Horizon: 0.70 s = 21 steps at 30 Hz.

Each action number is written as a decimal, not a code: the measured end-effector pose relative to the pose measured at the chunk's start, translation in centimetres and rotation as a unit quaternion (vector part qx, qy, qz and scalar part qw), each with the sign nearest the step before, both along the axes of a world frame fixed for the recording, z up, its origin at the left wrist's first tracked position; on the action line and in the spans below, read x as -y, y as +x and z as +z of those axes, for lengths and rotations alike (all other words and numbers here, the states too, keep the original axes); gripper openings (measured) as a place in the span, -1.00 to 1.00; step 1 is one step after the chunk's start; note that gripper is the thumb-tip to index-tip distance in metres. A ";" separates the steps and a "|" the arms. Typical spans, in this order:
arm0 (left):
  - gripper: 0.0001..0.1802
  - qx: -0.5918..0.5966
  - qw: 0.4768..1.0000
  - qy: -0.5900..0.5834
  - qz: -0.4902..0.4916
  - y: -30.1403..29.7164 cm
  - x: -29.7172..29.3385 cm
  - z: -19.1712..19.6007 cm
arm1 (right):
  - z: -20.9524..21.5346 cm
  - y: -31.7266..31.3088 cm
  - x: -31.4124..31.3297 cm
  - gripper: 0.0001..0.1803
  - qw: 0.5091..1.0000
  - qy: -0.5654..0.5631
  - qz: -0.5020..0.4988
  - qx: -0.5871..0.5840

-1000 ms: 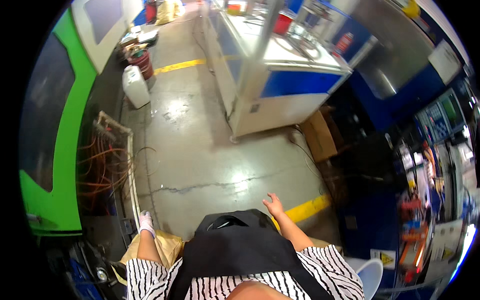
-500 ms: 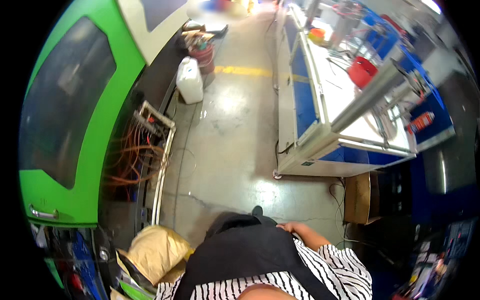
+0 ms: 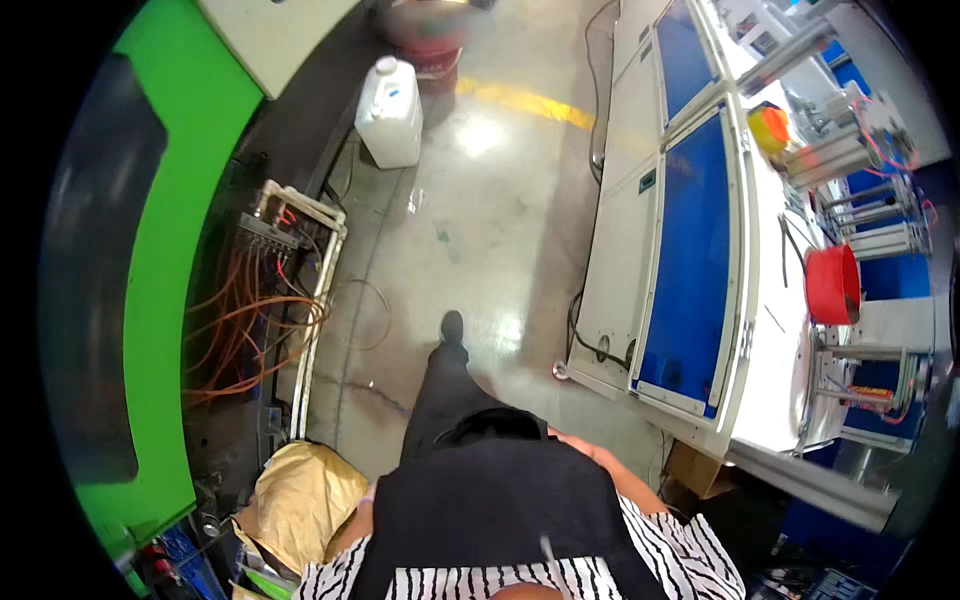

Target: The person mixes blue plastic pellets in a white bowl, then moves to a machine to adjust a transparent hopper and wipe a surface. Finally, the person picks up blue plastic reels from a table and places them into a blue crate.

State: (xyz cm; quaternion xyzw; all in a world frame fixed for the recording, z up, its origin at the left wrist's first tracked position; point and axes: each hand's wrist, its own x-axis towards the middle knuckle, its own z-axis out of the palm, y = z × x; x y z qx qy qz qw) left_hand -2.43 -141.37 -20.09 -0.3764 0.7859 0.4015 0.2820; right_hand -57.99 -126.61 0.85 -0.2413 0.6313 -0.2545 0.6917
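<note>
My right hand (image 3: 580, 446) hangs at my right side, against the edge of my black apron (image 3: 490, 500); its fingers are mostly hidden behind the cloth. On the other side, only a sliver of my left hand (image 3: 366, 508) shows past the apron, close to a tan paper sack (image 3: 305, 500). Neither hand shows anything held, and their fingers cannot be made out. One dark shoe (image 3: 452, 326) is out ahead on the grey floor.
A green machine (image 3: 160, 300) lines the left, with orange hoses (image 3: 265, 320) and a white pipe frame (image 3: 318, 330) beside it. Ahead stand a white jug (image 3: 390, 120) and a dark red bucket (image 3: 435, 65). At right, a white-and-blue workbench (image 3: 690, 260) carries a red bin (image 3: 832, 285).
I have stepped forward: the workbench and jug appear nearer, and a leg now reaches ahead. A sliver of my left hand has come into sight beside the apron.
</note>
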 end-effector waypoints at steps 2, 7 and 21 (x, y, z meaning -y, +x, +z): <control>-0.61 0.031 0.994 0.061 -0.085 0.1 8.1 3.7 | -3.2 1.1 -2.7 -0.20 0.994 0.029 -0.082 0.072; -0.53 0.055 0.948 -0.042 0.310 -19.8 29.8 14.1 | -1.1 -10.7 2.1 -0.24 0.838 0.257 0.254 -0.409; -0.45 -0.338 0.681 0.545 0.353 -81.7 51.0 34.9 | 8.6 -34.5 59.5 -0.54 0.778 -0.159 -0.608 0.027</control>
